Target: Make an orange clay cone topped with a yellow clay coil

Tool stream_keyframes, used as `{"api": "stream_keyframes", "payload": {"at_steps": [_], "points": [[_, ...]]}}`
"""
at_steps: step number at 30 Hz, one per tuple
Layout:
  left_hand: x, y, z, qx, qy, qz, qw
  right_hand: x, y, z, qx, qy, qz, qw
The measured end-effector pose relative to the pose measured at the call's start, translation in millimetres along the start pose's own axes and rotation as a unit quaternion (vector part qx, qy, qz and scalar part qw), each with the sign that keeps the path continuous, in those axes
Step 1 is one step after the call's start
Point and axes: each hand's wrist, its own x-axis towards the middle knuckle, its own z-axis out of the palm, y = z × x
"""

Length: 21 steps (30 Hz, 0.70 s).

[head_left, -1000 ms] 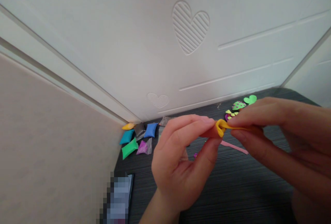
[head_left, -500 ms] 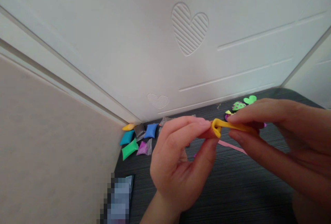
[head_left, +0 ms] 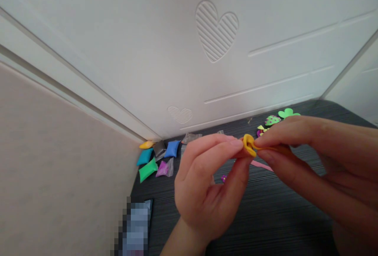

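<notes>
A strip of yellow modelling clay, with one end curled into a loop, is held up above the dark table. My left hand pinches the curled end between thumb and fingertips. From the right, my right hand pinches the flat tail close to the loop, thumb below and forefinger above. Most of the tail is hidden between the right fingers. Behind the hands, partly covered, a pink strip lies on the table beside a small purple flower.
Small packets of clay, among them a blue packet and a green packet, lie at the table's back left. Green clay shapes sit at the back right. A pixelated phone-like object is at the left edge. A white panel stands behind.
My right hand has moved left, closer to the loop, and less of the yellow tail shows. The loop looks more closed. My left hand has shifted slightly right.
</notes>
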Motion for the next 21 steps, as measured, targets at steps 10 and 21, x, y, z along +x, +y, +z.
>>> {"api": "stream_keyframes", "payload": {"at_steps": [10,21], "points": [[2.0,3.2,-4.0,-0.181,-0.041,-0.071,0.98,1.8,2.4,-0.7,0.006,0.004,-0.009,1.0],[-2.9,-0.9,-6.0,-0.161,-0.043,-0.071,0.984,-2.4,6.1,-4.7,-0.008,-0.024,-0.018,1.0]]}}
